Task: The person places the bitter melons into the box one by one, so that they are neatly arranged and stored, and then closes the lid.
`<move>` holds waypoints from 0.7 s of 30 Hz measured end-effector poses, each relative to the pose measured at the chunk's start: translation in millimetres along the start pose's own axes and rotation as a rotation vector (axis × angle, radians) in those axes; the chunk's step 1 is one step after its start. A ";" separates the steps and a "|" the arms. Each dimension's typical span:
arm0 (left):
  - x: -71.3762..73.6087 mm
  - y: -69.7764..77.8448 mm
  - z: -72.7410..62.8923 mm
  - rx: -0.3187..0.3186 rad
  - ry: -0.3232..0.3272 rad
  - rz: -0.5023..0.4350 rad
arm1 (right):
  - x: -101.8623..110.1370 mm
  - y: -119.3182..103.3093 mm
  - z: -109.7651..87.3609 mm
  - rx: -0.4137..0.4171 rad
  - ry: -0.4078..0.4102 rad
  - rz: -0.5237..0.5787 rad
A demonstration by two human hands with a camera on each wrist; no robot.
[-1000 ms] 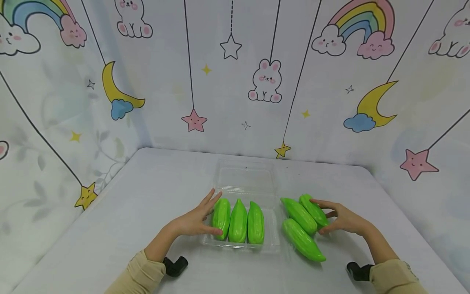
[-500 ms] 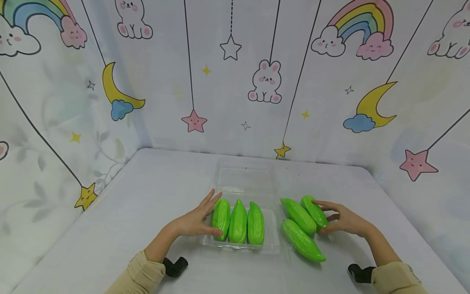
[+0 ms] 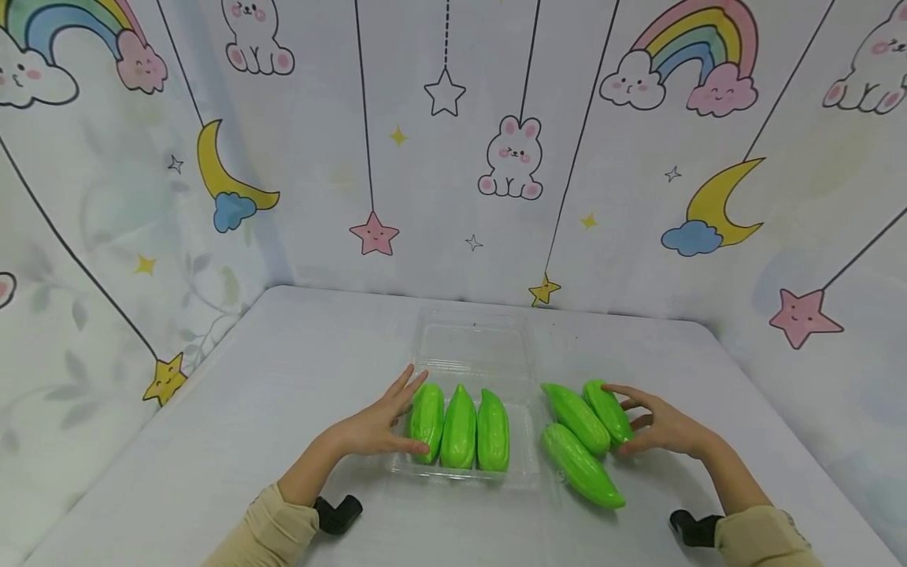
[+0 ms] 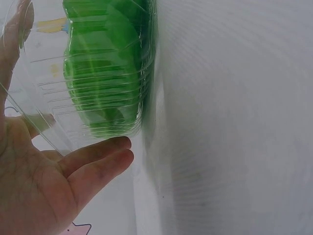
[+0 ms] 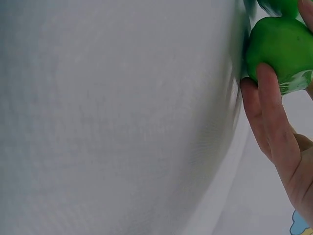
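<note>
My left hand point(image 3: 375, 425) is at the left side of a clear plastic box point(image 3: 524, 441), fingers spread along its wall and thumb over the near left corner. In the left wrist view its fingertips point(image 4: 124, 155) touch the box's ribbed side. Three long, glossy green toy vegetables point(image 3: 459, 429) lie side by side in the box. Several more lie to its right. My right hand point(image 3: 669, 425) holds the outermost toy vegetable point(image 3: 607, 411) between thumb and fingers, and it rests on the table. Beside it lie another one point(image 3: 575, 417) and a third point(image 3: 583, 466), nearer me.
The box's clear lid point(image 3: 471, 339) lies folded back behind it on the white table point(image 3: 326, 339). A patterned cloth point(image 3: 312, 142) hangs behind and along both sides. Black wrist mounts point(image 3: 338, 514) sit at both wrists.
My right hand and the toy vegetable it holds have shifted slightly toward me. The nearest loose one has slid a little left. My left hand has stayed still.
</note>
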State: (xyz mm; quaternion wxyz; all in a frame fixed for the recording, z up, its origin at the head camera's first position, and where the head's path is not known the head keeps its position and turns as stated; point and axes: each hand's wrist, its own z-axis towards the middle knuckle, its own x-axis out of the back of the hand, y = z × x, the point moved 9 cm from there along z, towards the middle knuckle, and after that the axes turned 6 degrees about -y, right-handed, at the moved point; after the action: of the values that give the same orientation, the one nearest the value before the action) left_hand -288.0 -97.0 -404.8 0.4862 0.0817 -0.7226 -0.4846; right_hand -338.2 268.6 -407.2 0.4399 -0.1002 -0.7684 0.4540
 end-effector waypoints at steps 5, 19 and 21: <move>0.4 0.2 -0.2 0.004 0.003 -0.008 | 1.1 0.9 -1.7 -0.026 0.021 0.008; -0.6 0.6 0.1 0.008 0.001 -0.013 | 12.7 -5.0 -8.7 0.008 0.105 -0.012; -1.1 0.2 0.3 0.007 -0.002 -0.008 | 13.7 -9.9 -10.0 0.020 0.105 -0.010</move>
State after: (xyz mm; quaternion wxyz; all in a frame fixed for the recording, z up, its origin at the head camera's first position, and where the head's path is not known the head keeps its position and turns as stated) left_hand -287.6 -96.1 -405.3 0.4833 0.0856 -0.7244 -0.4841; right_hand -336.3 276.6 -389.4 0.4827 -0.1156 -0.7403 0.4535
